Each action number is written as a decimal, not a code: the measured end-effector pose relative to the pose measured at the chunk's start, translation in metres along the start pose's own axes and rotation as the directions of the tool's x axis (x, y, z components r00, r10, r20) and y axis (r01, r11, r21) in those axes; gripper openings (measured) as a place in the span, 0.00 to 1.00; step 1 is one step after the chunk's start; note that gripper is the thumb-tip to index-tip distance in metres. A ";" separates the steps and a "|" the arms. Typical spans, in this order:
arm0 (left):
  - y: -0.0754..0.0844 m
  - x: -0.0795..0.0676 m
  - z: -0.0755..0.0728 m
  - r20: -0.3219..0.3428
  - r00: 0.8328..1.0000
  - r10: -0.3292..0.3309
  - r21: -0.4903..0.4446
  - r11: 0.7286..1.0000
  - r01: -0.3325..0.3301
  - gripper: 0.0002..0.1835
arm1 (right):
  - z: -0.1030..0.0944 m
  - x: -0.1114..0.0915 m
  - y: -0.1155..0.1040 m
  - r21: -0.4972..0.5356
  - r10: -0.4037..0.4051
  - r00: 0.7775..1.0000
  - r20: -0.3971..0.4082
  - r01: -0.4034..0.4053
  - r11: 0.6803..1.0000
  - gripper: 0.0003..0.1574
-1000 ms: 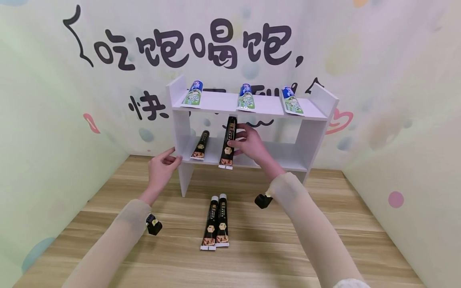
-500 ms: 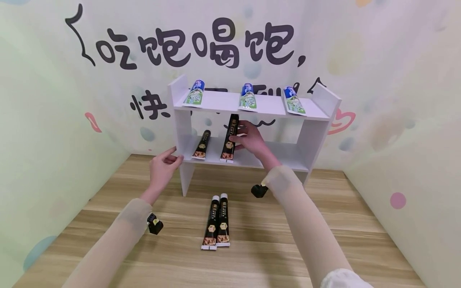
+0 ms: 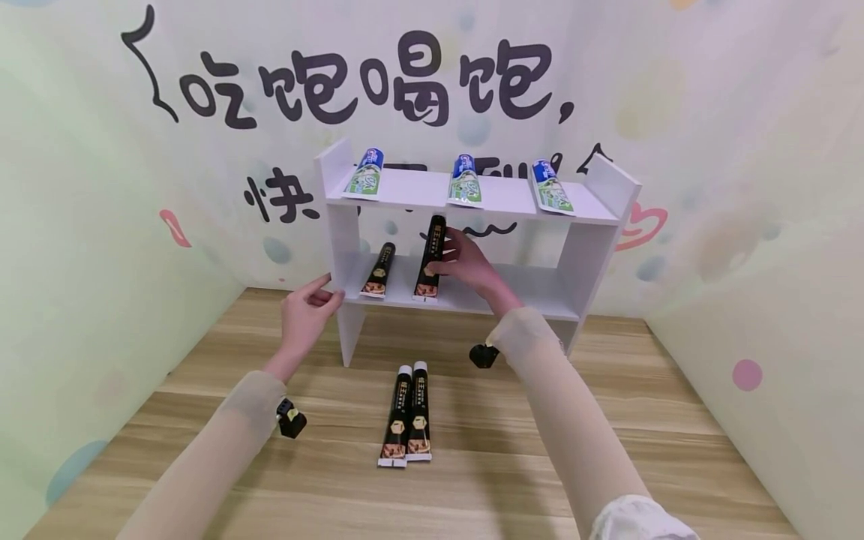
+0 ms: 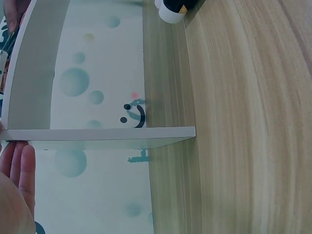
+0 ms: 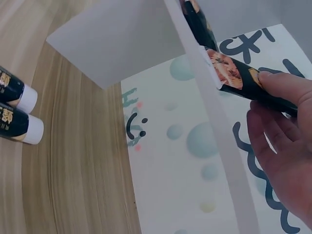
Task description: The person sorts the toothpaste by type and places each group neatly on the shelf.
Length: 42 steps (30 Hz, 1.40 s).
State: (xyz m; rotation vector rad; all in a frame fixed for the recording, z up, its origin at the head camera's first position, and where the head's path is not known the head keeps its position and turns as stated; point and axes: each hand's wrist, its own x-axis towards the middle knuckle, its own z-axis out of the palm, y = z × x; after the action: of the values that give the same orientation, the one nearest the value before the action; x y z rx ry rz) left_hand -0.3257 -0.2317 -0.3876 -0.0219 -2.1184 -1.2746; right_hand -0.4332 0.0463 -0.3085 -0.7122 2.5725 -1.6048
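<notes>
The black tube [image 3: 429, 262] is probably light, with soft, squeezable walls and a smooth skin that could slip, so a gentle grip round its middle seems safer than its flat end. Slim, with gold lettering and a brownish picture near its white flattened end, it is held by the right hand [image 3: 469, 262], thumb over the printed face, at the front of the shelf [image 3: 529, 289], contact unclear. Left of that hand a matching tube [image 3: 379, 270] lies there, and farther left the left hand [image 3: 304, 315], fingers extended, touches the side panel [image 3: 344, 247].
</notes>
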 end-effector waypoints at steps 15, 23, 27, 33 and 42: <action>-0.002 -0.001 -0.001 0.014 1.000 -0.006 -0.005 1.000 0.006 0.22 | 0.003 -0.001 0.005 -0.050 0.030 0.998 0.057 -0.027 0.998 0.65; -0.001 -0.001 -0.001 0.012 1.000 0.001 0.004 1.000 -0.001 0.22 | 0.002 -0.007 0.009 -0.146 -0.012 0.993 0.116 0.029 0.989 0.48; -0.001 -0.001 -0.001 0.014 1.000 -0.004 0.006 1.000 0.004 0.22 | 0.001 -0.009 0.012 -0.191 -0.025 0.990 0.140 0.052 0.980 0.44; -0.001 0.000 -0.002 0.010 1.000 0.002 0.004 1.000 -0.002 0.22 | 0.000 -0.009 0.015 -0.236 -0.020 0.989 0.149 0.055 0.970 0.46; 0.000 0.000 -0.002 0.016 1.000 -0.002 0.017 1.000 0.002 0.23 | 0.000 -0.012 0.012 -0.304 0.015 0.990 0.140 0.029 0.952 0.45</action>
State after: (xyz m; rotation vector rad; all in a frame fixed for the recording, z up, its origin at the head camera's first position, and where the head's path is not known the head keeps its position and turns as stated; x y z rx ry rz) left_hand -0.3241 -0.2329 -0.3868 -0.0226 -2.1430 -1.2621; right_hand -0.4263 0.0553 -0.3214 -0.8201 2.7414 -1.1202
